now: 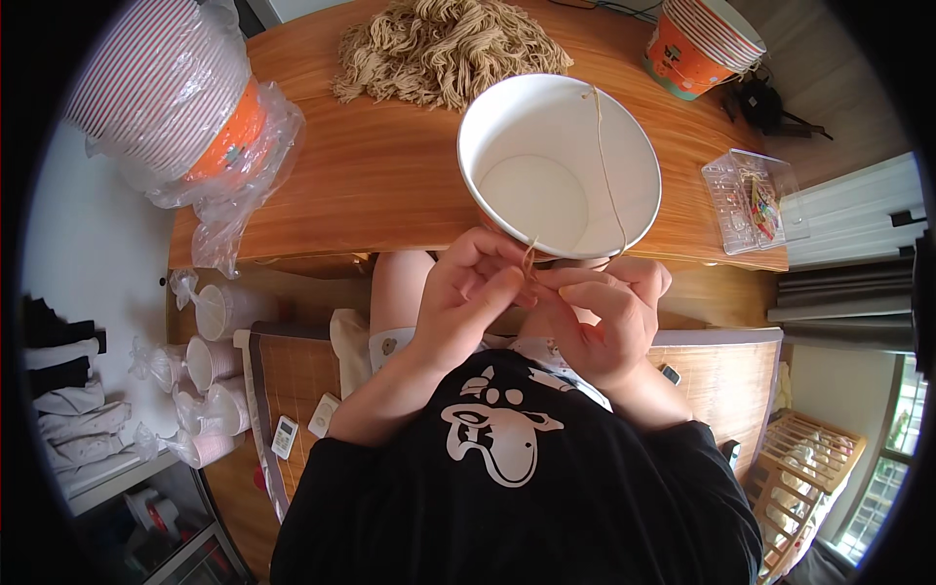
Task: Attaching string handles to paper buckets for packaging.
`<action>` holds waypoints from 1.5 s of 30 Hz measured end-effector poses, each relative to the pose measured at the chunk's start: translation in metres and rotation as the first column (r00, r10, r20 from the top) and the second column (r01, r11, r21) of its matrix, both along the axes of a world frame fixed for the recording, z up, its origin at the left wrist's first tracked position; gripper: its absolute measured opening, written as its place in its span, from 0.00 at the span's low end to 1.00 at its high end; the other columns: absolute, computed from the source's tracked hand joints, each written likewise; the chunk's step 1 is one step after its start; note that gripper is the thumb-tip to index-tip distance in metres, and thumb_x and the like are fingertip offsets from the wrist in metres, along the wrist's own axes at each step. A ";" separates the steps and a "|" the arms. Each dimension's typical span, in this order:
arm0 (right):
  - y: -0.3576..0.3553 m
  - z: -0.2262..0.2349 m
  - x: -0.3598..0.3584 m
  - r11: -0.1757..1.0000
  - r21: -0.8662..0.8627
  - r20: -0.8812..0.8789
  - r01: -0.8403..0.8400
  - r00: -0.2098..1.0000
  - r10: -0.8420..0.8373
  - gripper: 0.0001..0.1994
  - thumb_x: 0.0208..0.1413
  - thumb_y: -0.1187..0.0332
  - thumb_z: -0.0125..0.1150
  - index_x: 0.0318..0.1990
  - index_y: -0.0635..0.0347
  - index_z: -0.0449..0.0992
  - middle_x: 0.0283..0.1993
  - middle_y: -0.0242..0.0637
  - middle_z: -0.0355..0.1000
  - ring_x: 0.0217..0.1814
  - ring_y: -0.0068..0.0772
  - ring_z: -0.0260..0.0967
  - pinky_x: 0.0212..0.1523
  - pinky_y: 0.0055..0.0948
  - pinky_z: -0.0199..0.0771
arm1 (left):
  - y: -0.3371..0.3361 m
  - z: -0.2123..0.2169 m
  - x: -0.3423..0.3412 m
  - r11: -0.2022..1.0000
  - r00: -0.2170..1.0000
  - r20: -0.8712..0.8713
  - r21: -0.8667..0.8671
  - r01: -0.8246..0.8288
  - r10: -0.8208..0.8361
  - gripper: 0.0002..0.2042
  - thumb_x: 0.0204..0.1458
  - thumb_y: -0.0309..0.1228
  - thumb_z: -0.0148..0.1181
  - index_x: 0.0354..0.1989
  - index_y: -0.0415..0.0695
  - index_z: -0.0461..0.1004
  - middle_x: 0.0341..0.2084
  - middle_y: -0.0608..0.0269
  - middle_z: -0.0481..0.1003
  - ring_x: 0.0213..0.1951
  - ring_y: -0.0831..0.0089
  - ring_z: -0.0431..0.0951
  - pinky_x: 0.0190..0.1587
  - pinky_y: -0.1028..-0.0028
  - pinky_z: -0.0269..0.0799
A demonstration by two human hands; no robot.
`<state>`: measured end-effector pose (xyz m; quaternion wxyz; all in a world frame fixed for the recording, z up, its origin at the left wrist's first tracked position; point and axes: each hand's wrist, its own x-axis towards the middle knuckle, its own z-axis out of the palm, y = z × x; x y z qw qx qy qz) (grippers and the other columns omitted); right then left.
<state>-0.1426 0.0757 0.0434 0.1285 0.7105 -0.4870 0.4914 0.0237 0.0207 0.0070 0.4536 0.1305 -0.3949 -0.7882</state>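
We see a white-lined bucket (522, 122) at the near edge of the wooden counter (370, 185), its mouth toward us and a thin cord (604, 161) running across its inside. Our left grip (509, 273) pinches the cord at the near rim; our right grip (551, 283) pinches it just beside. Left, clear plastic wraps a nested stack of orange buckets (229, 132); far right stands another stack (687, 54). A clear box (721, 185) holds small colourful pieces (764, 210).

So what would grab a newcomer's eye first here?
Probably the big white-lined bucket at the near edge of the table, left fingers and right fingers pinching its thin cord. Behind it lies a tan yarn heap; at far left rises a plastic-wrapped bucket stack.
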 end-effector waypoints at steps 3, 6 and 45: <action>0.001 0.001 0.001 1.000 -0.001 -0.001 -0.003 1.000 0.003 0.18 0.42 0.72 0.76 0.39 0.47 0.74 0.40 0.15 0.82 0.38 0.23 0.63 0.45 0.28 0.53 | 0.002 0.004 -0.004 0.986 0.996 0.039 -0.145 -0.080 0.086 0.09 0.62 0.23 0.60 0.47 0.36 0.71 0.41 0.61 0.77 0.41 0.77 0.79 0.48 0.75 0.79; 0.001 0.003 0.000 0.999 0.050 -0.016 -0.014 1.000 0.014 0.18 0.41 0.73 0.75 0.39 0.46 0.74 0.41 0.15 0.82 0.38 0.23 0.63 0.45 0.28 0.52 | -0.003 -0.002 -0.001 0.993 0.999 0.025 -0.117 -0.028 0.032 0.10 0.60 0.23 0.62 0.48 0.37 0.72 0.41 0.61 0.77 0.40 0.77 0.79 0.45 0.77 0.78; -0.029 0.021 0.001 0.996 -0.067 -0.242 -0.053 0.970 0.035 0.21 0.43 0.66 0.72 0.48 0.44 0.77 0.42 0.14 0.79 0.41 0.22 0.68 0.46 0.32 0.51 | -0.004 0.012 0.000 0.718 0.760 0.252 -0.589 -0.370 0.599 0.08 0.49 0.14 0.65 0.35 0.36 0.76 0.30 0.60 0.77 0.31 0.73 0.80 0.34 0.77 0.77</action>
